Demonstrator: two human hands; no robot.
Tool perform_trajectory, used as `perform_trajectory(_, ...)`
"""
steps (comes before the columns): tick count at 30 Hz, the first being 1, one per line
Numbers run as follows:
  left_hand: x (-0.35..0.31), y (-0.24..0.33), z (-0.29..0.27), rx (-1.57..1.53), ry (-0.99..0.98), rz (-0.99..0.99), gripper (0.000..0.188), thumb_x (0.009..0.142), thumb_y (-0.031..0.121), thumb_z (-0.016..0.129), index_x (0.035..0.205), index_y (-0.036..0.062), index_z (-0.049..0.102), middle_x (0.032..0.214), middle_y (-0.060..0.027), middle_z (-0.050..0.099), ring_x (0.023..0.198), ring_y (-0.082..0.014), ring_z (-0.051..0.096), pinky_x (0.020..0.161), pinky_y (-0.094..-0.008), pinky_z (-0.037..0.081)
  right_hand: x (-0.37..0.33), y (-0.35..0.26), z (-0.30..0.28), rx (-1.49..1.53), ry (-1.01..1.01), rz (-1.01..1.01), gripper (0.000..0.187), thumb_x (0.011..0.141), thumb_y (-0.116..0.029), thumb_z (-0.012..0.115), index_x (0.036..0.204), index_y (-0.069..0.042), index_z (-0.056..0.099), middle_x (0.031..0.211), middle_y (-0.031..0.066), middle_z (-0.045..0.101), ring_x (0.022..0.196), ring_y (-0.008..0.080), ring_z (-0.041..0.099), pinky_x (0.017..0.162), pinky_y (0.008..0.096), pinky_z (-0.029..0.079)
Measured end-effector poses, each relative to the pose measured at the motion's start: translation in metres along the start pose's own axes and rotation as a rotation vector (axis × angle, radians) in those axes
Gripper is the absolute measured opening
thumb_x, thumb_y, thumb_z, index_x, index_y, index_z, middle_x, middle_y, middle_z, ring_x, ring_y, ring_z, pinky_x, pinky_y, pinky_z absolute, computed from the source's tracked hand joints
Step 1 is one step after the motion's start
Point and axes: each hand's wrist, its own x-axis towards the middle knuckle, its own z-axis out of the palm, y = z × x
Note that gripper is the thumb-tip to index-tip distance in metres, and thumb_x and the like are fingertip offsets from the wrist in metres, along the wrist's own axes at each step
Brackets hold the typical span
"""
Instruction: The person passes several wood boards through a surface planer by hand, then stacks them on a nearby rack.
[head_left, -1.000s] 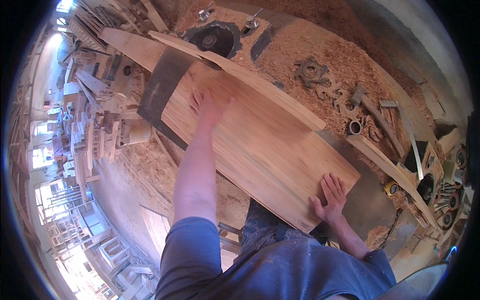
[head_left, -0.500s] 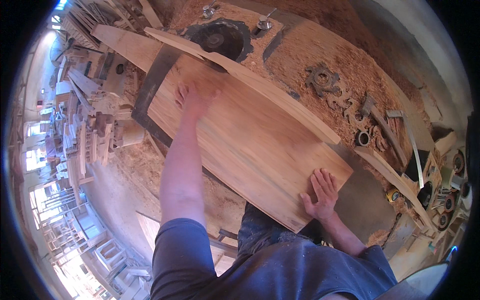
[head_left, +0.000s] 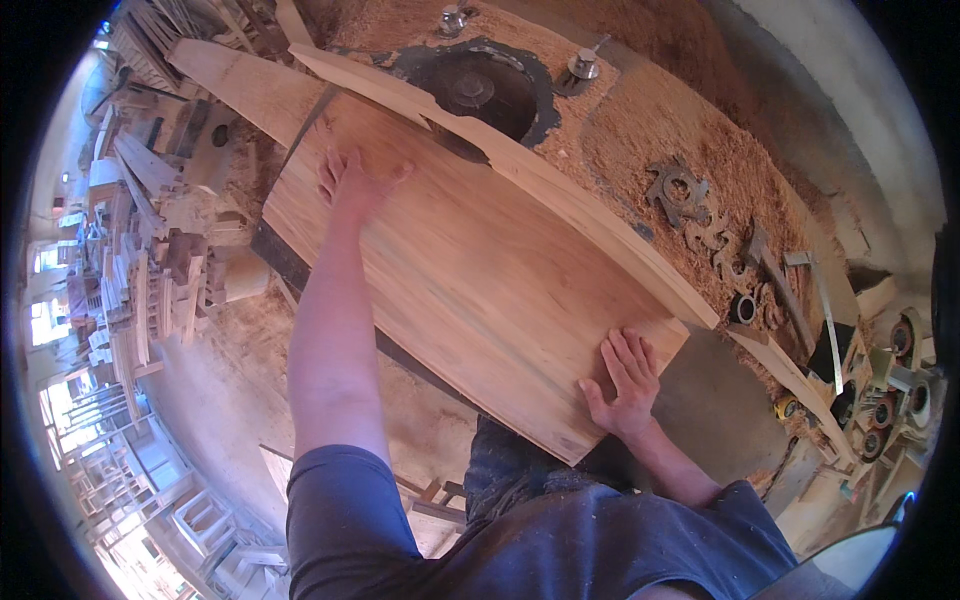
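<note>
Sawdust covers the machine table in a wood shop, w/ stacked timber off to the left. Left hand: fingers spread and flat, palm down on the far end of the board, gripping nothing, just pressing. Right hand: fingers also splayed flat, resting on the near right corner of the board, thumb out toward the near edge; no clench. Board is a wide pale plank w/ long grain, lying flat on the table, running diagonally from left fingertips back to right hand. Just beyond the left fingers, along the board's far edge, a long wooden strip lies touching the board. Past that strip, a dark round cutter plate is sunk in the table, partly ringed w/ sawdust. Right of the right fingers: metal cutter heads in the sawdust, a small dark ring, and a curved wood piece near the table edge. Further right, more round tooling, too small to tell apart. Near edge: person's blue sleeve and dark trousers.
</note>
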Motion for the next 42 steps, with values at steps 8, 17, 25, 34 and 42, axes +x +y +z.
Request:
perform_trajectory(8,-0.013,-0.004,0.001,-0.094,0.040,0.047,0.115,0.077,0.083,0.064,0.164,0.0187,0.025,0.173,-0.0137,0.006,0.158,-0.0375,-0.003,0.125,-0.0604,0.005,0.004,-0.007,0.001,-0.048,0.027,-0.016,0.057,0.073,-0.021,0.077,0.124,0.001,0.067,0.136,0.0186,0.064,0.133,0.0396,0.056,0.115,0.0541,0.039)
perform_trajectory(17,-0.206,0.000,0.053,-0.191,0.139,-0.160,0.100,0.080,0.072,0.070,0.159,0.0206,0.039,0.172,-0.0199,0.003,0.156,-0.0476,0.002,0.124,-0.0633,0.011,0.002,0.002,0.001,-0.030,0.068,-0.061,0.056,0.076,-0.022,0.076,0.126,0.002,0.065,0.139,0.0190,0.060,0.136,0.0398,0.052,0.116,0.0529,0.039)
perform_trajectory(25,-0.257,-0.001,0.085,-0.410,0.203,-0.194,0.104,0.070,0.061,0.086,0.155,0.0140,0.047,0.172,-0.0202,-0.004,0.156,-0.0473,-0.003,0.124,-0.0585,0.019,0.000,0.003,0.007,-0.027,0.046,-0.168,0.060,0.076,-0.023,0.075,0.128,0.004,0.062,0.142,0.0201,0.058,0.136,0.0391,0.051,0.117,0.0526,0.038)
perform_trajectory(34,-0.214,-0.020,0.073,-0.402,0.231,-0.208,0.105,0.068,0.061,0.089,0.153,0.0137,0.049,0.172,-0.0183,0.000,0.156,-0.0453,0.001,0.124,-0.0573,0.021,0.037,-0.021,0.026,0.032,-0.006,-0.101,0.069,0.071,-0.030,0.080,0.129,0.003,0.062,0.143,0.0202,0.057,0.137,0.0373,0.051,0.118,0.0513,0.037)
perform_trajectory(42,-0.153,-0.047,0.061,-0.380,0.252,-0.224,0.103,0.069,0.061,0.088,0.153,0.0168,0.049,0.172,-0.0184,0.006,0.156,-0.0454,0.003,0.123,-0.0564,0.024,0.083,-0.047,0.058,0.041,-0.039,-0.059,0.072,0.073,-0.031,0.079,0.133,0.003,0.060,0.145,0.0205,0.056,0.139,0.0377,0.049,0.119,0.0494,0.037)
